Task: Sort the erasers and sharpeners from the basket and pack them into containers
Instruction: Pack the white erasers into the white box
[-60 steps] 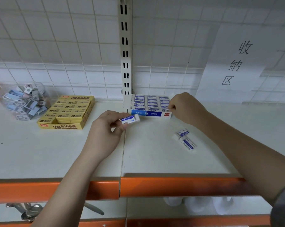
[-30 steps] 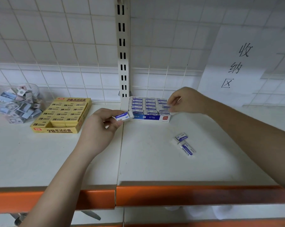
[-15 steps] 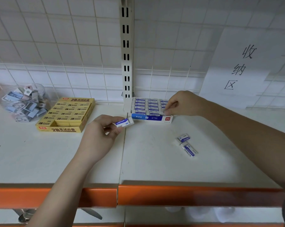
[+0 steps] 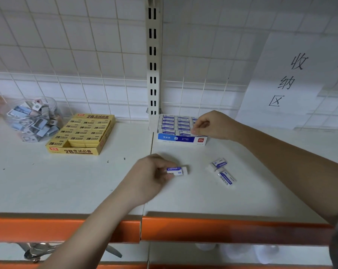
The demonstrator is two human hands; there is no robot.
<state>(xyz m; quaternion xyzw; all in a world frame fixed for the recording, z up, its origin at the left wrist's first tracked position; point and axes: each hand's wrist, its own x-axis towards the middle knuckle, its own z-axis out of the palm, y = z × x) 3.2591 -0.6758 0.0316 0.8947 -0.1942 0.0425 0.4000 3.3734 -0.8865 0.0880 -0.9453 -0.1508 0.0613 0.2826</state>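
My left hand (image 4: 150, 173) pinches a white eraser with a blue sleeve (image 4: 177, 170) just above the white shelf, left of two loose erasers (image 4: 219, 164) (image 4: 226, 178) lying there. At the back stands a blue and white eraser box (image 4: 180, 139) with rows of the same erasers. My right hand (image 4: 214, 126) is over the box's right front corner, fingers curled, with thumb and forefinger pinching an eraser in the front row.
A yellow box of 2B erasers (image 4: 80, 150) sits at the left. A clear jar of sharpeners (image 4: 31, 119) is further left, against the wire-grid back wall. A slotted upright post (image 4: 153, 74) rises behind the boxes. The shelf's orange front edge (image 4: 222, 228) runs across the foreground.
My left hand has carried its eraser from beside the blue box down and right, close to the two loose erasers. The right hand has stayed at the box's front right corner.
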